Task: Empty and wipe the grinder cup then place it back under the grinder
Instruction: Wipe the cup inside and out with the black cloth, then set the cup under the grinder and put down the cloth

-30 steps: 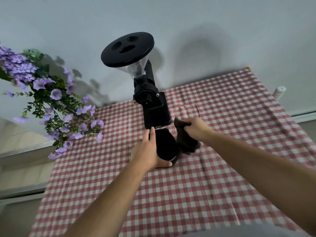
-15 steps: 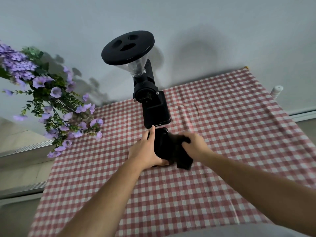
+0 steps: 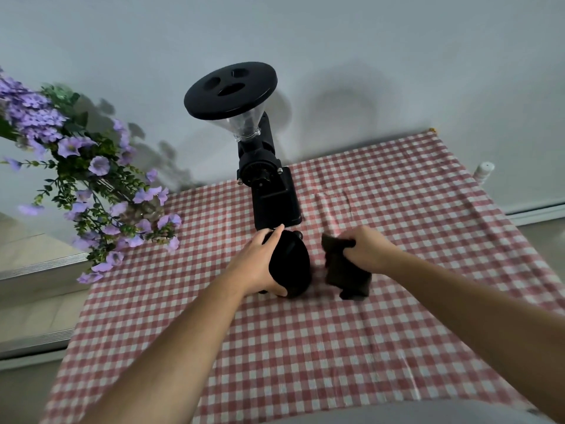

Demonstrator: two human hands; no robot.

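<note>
A black grinder [image 3: 269, 191] with a clear hopper and a flat black lid stands at the back of the table. Just in front of its base sits the black grinder cup [image 3: 292, 264], on the checked cloth. My left hand [image 3: 260, 264] grips the cup from its left side, thumb under the near edge. My right hand [image 3: 367, 252] is to the right of the cup and holds a dark brown wiping cloth [image 3: 345, 273], which hangs down to the table, a small gap away from the cup.
A red and white checked tablecloth [image 3: 305, 347] covers the table. Purple flowers [image 3: 91, 185] lean in from the left, close to the grinder. A grey wall runs right behind the grinder. A small white bottle top [image 3: 484, 169] shows past the table's far right edge.
My right hand has pulled the cloth off the cup and moved it to the right. My left hand keeps its hold on the cup in front of the grinder.
</note>
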